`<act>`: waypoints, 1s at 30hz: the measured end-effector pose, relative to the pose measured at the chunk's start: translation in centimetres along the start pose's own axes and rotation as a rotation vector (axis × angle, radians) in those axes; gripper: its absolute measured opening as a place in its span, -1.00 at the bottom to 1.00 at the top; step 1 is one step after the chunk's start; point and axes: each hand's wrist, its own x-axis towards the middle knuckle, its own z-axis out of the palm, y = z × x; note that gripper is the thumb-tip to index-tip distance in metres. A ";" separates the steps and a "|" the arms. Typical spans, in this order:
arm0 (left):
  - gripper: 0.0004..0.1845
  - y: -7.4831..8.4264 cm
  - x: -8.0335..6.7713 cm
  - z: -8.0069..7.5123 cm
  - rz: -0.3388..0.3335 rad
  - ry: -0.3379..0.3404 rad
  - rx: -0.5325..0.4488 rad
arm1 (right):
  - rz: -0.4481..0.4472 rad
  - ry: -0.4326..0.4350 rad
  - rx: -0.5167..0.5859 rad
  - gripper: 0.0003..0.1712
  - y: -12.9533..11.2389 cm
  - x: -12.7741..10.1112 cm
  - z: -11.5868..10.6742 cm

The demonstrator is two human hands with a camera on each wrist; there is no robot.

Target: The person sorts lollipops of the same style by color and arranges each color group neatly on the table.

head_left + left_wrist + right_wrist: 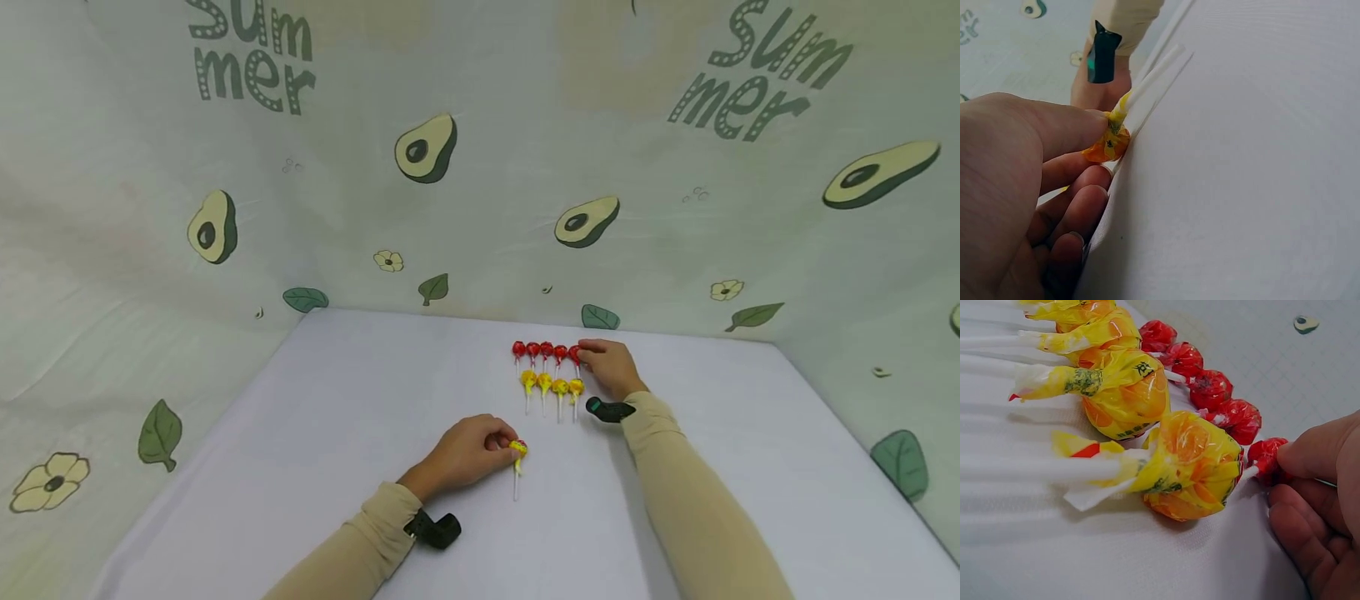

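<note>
My left hand (468, 454) pinches a yellow-wrapped lollipop (518, 448) by its head between thumb and forefinger, low over the white table. Its white stick points toward me in the head view; close up in the left wrist view, the candy (1112, 145) looks orange-yellow. Farther off, my right hand (611, 367) holds the head of a red lollipop (1266, 456) between thumb and fingers, at the right end of a row of red lollipops (547, 350). In front of that row lie several yellow lollipops (544, 382), sticks toward me.
A white cloth covers the table (360, 392). Behind it hangs a pale curtain (495, 208) printed with avocados, leaves and lettering. Each wrist carries a black camera, one on the left (435, 530) and one on the right (609, 410).
</note>
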 end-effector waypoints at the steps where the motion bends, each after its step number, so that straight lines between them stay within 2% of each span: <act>1: -0.83 -0.1 -0.1 0.0 -0.001 0.002 0.001 | 0.005 -0.002 0.002 -0.51 0.0 -0.1 0.1; 6: -0.82 -0.2 -0.3 -0.1 -0.014 -0.005 0.009 | 0.038 -0.008 0.021 -0.48 -0.1 -0.9 0.6; 14: -0.83 0.2 0.3 -0.5 -0.019 0.011 0.018 | -0.057 0.048 -0.013 -0.48 -0.4 -1.1 0.6; 18: -0.83 0.4 0.3 0.0 -0.026 -0.004 0.005 | -0.037 0.065 -0.012 -0.46 -0.1 -1.6 0.5; 23: -0.83 0.2 -0.1 0.5 -0.010 0.018 -0.010 | -0.035 0.089 0.022 -0.48 0.2 -2.2 0.5; 30: -0.85 0.2 0.0 0.6 -0.005 0.024 0.002 | -0.028 0.102 0.031 -0.50 0.6 -1.9 0.4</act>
